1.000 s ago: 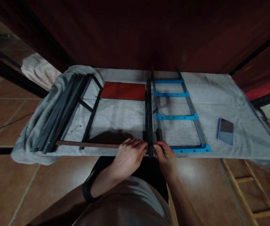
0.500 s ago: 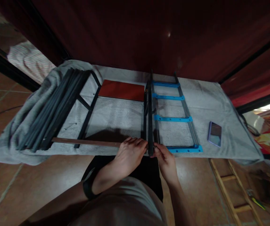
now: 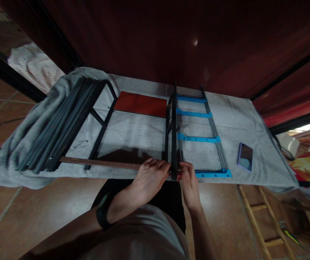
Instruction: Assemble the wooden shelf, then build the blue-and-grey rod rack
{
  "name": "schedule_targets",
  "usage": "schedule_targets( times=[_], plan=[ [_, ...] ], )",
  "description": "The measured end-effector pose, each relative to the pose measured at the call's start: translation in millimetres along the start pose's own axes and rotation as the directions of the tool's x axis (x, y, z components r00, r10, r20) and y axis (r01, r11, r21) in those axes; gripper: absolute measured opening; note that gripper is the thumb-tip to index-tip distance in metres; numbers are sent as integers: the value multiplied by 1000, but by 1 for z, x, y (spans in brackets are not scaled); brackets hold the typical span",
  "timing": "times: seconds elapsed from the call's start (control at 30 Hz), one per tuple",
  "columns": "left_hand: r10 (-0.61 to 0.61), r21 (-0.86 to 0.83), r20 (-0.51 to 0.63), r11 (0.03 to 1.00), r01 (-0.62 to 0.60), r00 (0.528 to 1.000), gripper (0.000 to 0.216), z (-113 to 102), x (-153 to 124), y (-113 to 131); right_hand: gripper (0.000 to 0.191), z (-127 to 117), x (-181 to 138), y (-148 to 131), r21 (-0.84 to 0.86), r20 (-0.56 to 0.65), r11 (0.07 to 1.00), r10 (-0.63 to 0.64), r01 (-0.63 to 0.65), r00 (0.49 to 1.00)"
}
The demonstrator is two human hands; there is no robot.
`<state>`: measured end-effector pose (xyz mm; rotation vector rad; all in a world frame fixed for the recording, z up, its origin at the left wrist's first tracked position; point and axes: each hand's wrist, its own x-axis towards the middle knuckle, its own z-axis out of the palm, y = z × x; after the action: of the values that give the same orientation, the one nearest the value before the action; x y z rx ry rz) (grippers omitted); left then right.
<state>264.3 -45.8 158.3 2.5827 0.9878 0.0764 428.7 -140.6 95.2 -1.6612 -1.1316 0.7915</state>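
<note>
A brown bar (image 3: 100,163) runs along the front edge of the cloth-covered table, and my left hand (image 3: 151,177) is closed over its right end. That end meets a black metal frame bar (image 3: 174,144) standing between my two hands. On the other side of this bar, my right hand (image 3: 190,182) pinches a small bolt (image 3: 179,170) against the bar's near end. The fingertips hide most of the bolt. Farther back, a red-orange panel (image 3: 141,103) spans the black frame. Two loose thin bolts (image 3: 81,143) lie on the cloth to the left.
Several dark grey tubes (image 3: 62,122) lie bunched at the left on the grey cloth (image 3: 268,155). To the right are a rack with blue crosspieces (image 3: 198,138) and a phone (image 3: 245,156). A wooden ladder (image 3: 261,216) is on the floor at lower right.
My right hand has shifted its fingers at the bolt, with the index finger now raised and bent. My left hand stays on the brown bar. The camera view has moved slightly.
</note>
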Motion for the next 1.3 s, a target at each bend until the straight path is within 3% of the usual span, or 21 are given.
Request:
schedule_targets(
  times=[0.13,0.37,0.57,0.63,0.8,1.0,1.2,1.3],
  plan=[
    [21,-3,28,1000,-21,999,16,0,0,0,26,1,2,-1,76,-9,997,-8,8,1000],
    [30,-9,49,1000,-29,998,17,-1,1,0,41,-1,13,-2,-130,4,991,31,-30,1000],
    [34,-4,28,999,-34,999,17,2,1,-2,27,-4,7,-6,21,11,1000,-14,14,1000],
    [40,-2,32,999,-40,999,16,2,0,-2,25,-4,8,-5,-13,35,999,-28,29,999],
    [64,-12,36,998,-64,997,17,0,-1,-3,40,-4,14,-8,-150,30,989,7,-3,1000],
    [66,-9,40,998,-66,997,20,-1,-1,-3,28,-3,8,-11,80,54,997,16,-21,998],
    [52,-10,60,999,-51,997,21,-1,1,-3,33,-3,11,-6,-156,94,988,15,0,996],
    [34,-25,54,999,-33,998,20,-2,1,-3,34,-5,10,-4,-147,102,989,22,-7,995]
  ],
)
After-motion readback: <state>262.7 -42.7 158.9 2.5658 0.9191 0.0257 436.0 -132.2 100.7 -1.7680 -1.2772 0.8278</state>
